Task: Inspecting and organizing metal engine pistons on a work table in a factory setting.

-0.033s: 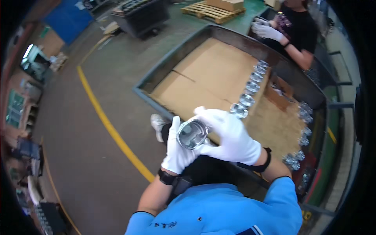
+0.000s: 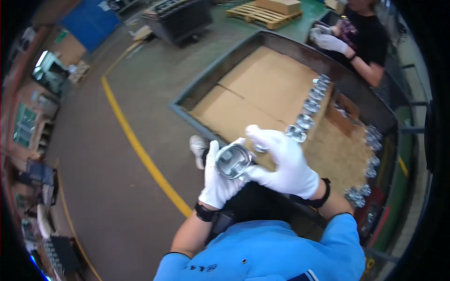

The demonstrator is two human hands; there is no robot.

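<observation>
My white-gloved left grip (image 2: 219,188) cradled shiny silver, round, hollow metal part (image 2: 233,161), fingers and thumb wrapped round wall, hollow facing up. My white-gloved right grip (image 2: 291,169) stood half open at its right, thumb by rim; contact unclear. Part seemed rigid, fairly heavy, slick; outer wall looked best hold. Farther right, row of similar glossy metal parts (image 2: 305,122) lined flat tan cardboard sheet (image 2: 265,77) inside dark metal-walled bin (image 2: 186,114).

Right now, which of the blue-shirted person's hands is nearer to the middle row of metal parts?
Right. The right hand is close by the near end of the row; the left hand is farther off leftward, holding a metal part.
</observation>
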